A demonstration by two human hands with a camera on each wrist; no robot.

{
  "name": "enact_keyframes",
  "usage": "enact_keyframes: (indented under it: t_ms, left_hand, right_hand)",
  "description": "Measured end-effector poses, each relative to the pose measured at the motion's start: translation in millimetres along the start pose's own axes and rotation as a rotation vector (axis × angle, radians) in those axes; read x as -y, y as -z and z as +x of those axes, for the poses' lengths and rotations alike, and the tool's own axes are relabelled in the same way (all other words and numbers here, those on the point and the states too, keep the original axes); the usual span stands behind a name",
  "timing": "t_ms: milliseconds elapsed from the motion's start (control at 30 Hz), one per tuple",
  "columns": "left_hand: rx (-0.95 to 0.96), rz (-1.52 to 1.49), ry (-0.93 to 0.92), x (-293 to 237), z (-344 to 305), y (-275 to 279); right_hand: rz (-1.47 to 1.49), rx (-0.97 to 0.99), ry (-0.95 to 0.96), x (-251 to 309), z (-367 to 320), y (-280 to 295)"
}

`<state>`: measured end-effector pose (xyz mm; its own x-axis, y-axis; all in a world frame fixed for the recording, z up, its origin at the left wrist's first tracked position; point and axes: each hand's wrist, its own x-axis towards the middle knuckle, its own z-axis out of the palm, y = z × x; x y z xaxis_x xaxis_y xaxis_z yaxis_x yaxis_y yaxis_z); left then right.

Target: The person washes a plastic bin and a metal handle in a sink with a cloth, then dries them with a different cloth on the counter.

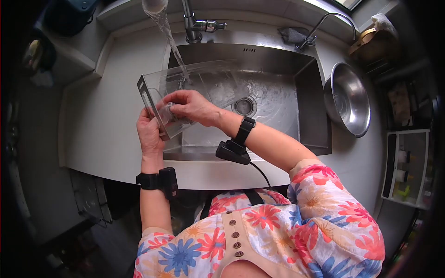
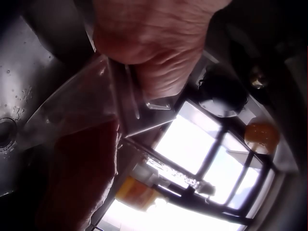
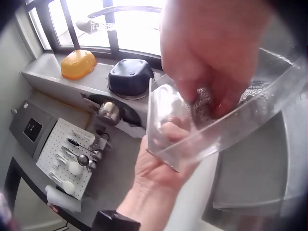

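Observation:
A clear plastic bin [image 1: 143, 89] with a grey-edged end panel is tilted over the left part of the sink. My left hand [image 1: 150, 134] grips that end panel, and some of its fingers show through the clear plastic in the right wrist view. Reaching inside the bin, my right hand [image 1: 197, 109] pinches a steel wool scourer [image 3: 202, 106] against the inner side of the panel end. Running water [image 1: 170, 39] falls from the tap spout into the bin's far side. Part of the scourer is hidden behind the right fingers.
The stainless sink [image 1: 282, 92] has a round drain [image 1: 244, 106] right of the bin. Behind it stand the tap [image 1: 192, 28] and a thin curved spout [image 1: 324, 21]. A steel bowl [image 1: 357, 99] leans at the sink's right. Yellow [image 3: 79, 64] and dark containers [image 3: 130, 76] sit on the sill.

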<state>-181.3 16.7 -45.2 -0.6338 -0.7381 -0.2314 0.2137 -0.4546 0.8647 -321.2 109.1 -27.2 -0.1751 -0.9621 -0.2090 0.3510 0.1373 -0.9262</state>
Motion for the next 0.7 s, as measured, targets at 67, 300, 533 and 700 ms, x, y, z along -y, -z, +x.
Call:
enact_keyframes:
  t_ms: [67, 300, 533, 700]
  left_hand:
    - [-0.014, -0.024, -0.044, -5.7, -4.5, -0.6]
    - [-0.036, -0.005, -0.023, -7.9, -12.7, 5.5]
    - [-0.066, 0.005, -0.016, -9.6, -18.3, 10.7]
    - [-0.065, -0.011, -0.022, -0.6, -21.2, 16.0]
  right_hand:
    - [0.023, 0.093, -0.065, -9.3, -6.1, 6.8]
    - [-0.594, 0.152, -0.059, -48.0, -8.0, 71.3]
    - [-1.139, -0.176, -0.296, -133.4, 8.0, 165.0]
    - [-0.883, -0.229, -0.102, -81.2, -8.4, 85.2]
